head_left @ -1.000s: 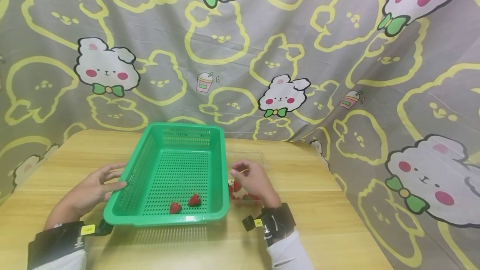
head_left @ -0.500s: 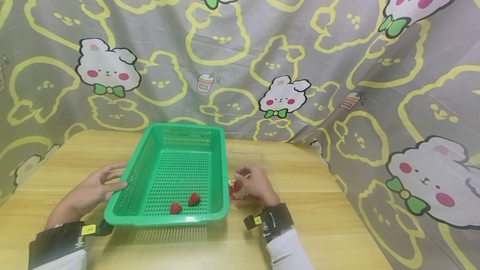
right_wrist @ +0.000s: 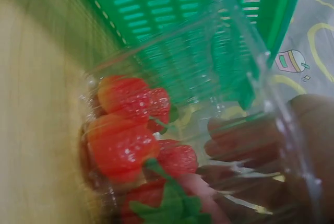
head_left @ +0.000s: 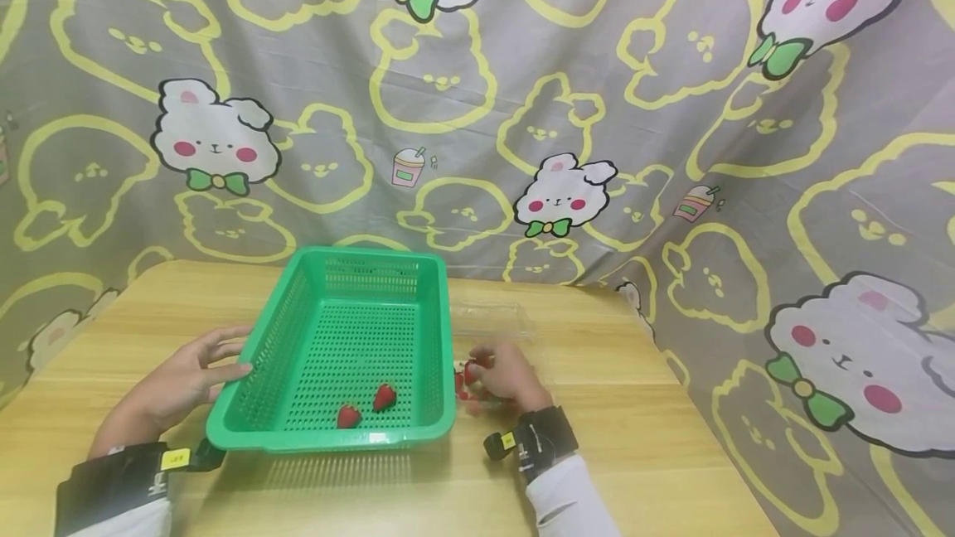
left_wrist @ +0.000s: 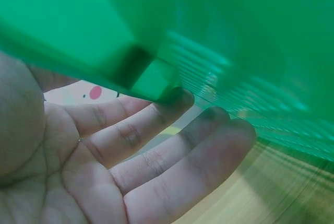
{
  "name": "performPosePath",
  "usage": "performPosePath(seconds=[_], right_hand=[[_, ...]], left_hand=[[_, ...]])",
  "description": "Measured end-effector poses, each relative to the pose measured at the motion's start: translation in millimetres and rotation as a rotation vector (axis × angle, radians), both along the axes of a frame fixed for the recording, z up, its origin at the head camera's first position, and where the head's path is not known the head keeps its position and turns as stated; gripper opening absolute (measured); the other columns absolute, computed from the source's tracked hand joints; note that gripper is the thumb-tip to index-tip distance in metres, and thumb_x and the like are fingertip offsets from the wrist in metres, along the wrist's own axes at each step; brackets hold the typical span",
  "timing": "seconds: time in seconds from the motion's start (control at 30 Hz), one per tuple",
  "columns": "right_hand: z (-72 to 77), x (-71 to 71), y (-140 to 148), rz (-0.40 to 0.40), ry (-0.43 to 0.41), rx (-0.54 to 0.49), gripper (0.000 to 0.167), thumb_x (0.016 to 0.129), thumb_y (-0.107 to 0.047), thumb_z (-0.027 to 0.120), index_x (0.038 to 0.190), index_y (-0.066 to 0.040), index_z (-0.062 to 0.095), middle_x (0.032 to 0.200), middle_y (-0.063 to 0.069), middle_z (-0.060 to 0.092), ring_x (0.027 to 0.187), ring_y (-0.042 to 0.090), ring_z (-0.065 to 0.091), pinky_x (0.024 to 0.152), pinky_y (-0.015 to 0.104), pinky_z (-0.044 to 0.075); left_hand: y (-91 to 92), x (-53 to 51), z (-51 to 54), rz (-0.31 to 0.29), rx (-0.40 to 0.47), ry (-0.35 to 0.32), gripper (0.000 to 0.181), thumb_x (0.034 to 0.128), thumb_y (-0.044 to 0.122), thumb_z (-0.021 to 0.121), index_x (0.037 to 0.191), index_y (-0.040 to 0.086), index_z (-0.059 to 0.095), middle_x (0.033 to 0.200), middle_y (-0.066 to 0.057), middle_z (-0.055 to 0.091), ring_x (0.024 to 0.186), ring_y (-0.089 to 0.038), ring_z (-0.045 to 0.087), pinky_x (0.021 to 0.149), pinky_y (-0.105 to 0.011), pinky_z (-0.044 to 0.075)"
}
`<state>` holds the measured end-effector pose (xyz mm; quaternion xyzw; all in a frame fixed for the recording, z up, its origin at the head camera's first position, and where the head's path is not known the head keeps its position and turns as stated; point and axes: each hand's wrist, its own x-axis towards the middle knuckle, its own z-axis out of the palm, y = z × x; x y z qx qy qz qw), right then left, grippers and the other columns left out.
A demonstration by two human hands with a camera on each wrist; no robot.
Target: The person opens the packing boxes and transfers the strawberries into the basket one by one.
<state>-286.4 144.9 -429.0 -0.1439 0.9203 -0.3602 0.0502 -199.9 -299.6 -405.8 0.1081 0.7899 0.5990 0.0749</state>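
Observation:
A green perforated basket [head_left: 351, 355] rests tilted on the table, with two strawberries [head_left: 384, 397] at its near end. My left hand [head_left: 182, 375] steadies its left side; in the left wrist view, loosely extended fingers [left_wrist: 156, 151] touch the plastic beneath the rim. To the basket's right, my right hand [head_left: 509, 373] reaches into a clear plastic box [right_wrist: 250, 41] of strawberries [right_wrist: 121, 145]. Its thumb lies against the berries, near one with green leaves [right_wrist: 167, 208]. Blur and the box wall hide whether the fingers pinch a berry.
Behind the right hand lies the clear box's lid-like part [head_left: 492, 317]. A wooden table [head_left: 619, 437] carries everything. A grey curtain [head_left: 462, 131] with cartoon rabbits hangs close behind its far edge and along the right side.
My right hand has lowered into the clear box, its fingertips coming down to a strawberry. The left hand and the basket stay in place.

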Motion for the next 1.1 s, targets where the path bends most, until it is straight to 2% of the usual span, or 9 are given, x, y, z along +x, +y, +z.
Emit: performPosePath(seconds=[0.13, 0.37, 0.47, 0.6, 0.8, 1.1], right_hand=[[-0.6, 0.6, -0.2, 0.004, 0.016, 0.036, 0.029, 0.09, -0.015, 0.069, 0.116, -0.003, 0.067, 0.104, 0.009, 0.067, 0.085, 0.019, 0.061, 0.075, 0.036, 0.051], [-0.1, 2.0, -0.8, -0.004, -0.024, 0.041, 0.026, 0.088, -0.011, 0.069, 0.11, 0.003, 0.068, 0.097, 0.013, 0.069, 0.07, 0.015, 0.063, 0.069, 0.034, 0.053], [-0.1, 3.1, -1.4, -0.005, -0.053, 0.027, 0.021, 0.087, -0.009, 0.07, 0.104, 0.003, 0.068, 0.089, 0.011, 0.068, 0.064, 0.016, 0.062, 0.062, 0.033, 0.053], [-1.0, 3.6, -2.5, 0.008, -0.056, 0.018, 0.018, 0.084, -0.004, 0.072, 0.099, 0.003, 0.067, 0.082, 0.007, 0.065, 0.064, 0.017, 0.062, 0.06, 0.032, 0.053], [-2.7, 4.8, -1.9, 0.047, 0.008, 0.088, 0.02, 0.078, -0.003, 0.076, 0.096, -0.001, 0.068, 0.088, 0.007, 0.066, 0.078, 0.02, 0.06, 0.072, 0.037, 0.052], [-1.9, 3.0, -2.3, 0.039, 0.001, 0.107, 0.02, 0.079, -0.005, 0.077, 0.097, -0.003, 0.067, 0.09, 0.007, 0.066, 0.081, 0.022, 0.061, 0.074, 0.04, 0.052]], left_hand=[[0.6, 0.6, 0.5, 0.006, -0.003, -0.001, 0.064, 0.0993, 0.012, 0.055, 0.147, -0.007, 0.017, 0.146, -0.036, 0.022, 0.119, -0.037, 0.046, 0.088, -0.06, 0.046], [1.5, -0.3, 0.0, 0.011, 0.025, -0.006, 0.065, 0.0989, 0.013, 0.056, 0.147, -0.007, 0.018, 0.146, -0.036, 0.022, 0.111, -0.02, 0.053, 0.085, -0.052, 0.049], [1.7, 0.5, 0.5, 0.015, 0.012, -0.004, 0.065, 0.0991, 0.014, 0.056, 0.147, -0.007, 0.017, 0.146, -0.036, 0.021, 0.117, -0.033, 0.049, 0.086, -0.059, 0.048], [1.4, 2.2, 0.8, 0.017, -0.01, -0.006, 0.065, 0.0993, 0.015, 0.056, 0.147, -0.007, 0.017, 0.147, -0.036, 0.02, 0.125, -0.052, 0.035, 0.087, -0.069, 0.041], [1.9, 3.3, 0.0, 0.005, 0.003, -0.024, 0.065, 0.0995, 0.013, 0.055, 0.147, -0.007, 0.015, 0.148, -0.037, 0.018, 0.127, -0.055, 0.03, 0.09, -0.071, 0.038], [1.0, 2.3, 3.1, 0.014, -0.003, -0.025, 0.065, 0.0994, 0.015, 0.055, 0.147, -0.006, 0.016, 0.149, -0.036, 0.017, 0.129, -0.058, 0.025, 0.091, -0.071, 0.037]])
